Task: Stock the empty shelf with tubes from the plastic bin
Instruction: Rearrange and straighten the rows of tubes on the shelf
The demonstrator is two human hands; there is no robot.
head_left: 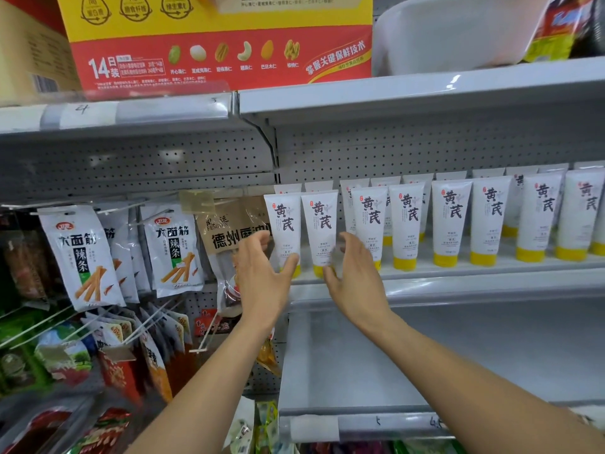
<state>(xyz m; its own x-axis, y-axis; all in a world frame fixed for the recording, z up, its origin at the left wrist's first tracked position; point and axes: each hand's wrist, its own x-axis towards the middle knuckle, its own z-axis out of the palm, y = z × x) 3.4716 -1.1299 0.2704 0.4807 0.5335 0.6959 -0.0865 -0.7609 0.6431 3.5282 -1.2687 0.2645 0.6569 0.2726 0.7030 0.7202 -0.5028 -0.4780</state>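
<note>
Head view: tubes upright, yellow caps down

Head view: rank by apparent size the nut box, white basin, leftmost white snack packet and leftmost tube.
nut box (cropped by frame)
white basin (cropped)
leftmost white snack packet
leftmost tube
Packet may be nearer; margin unsure.

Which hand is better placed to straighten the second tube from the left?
Probably the right hand: it sits at the base of the second tube; the left hand flanks the end tube.
</note>
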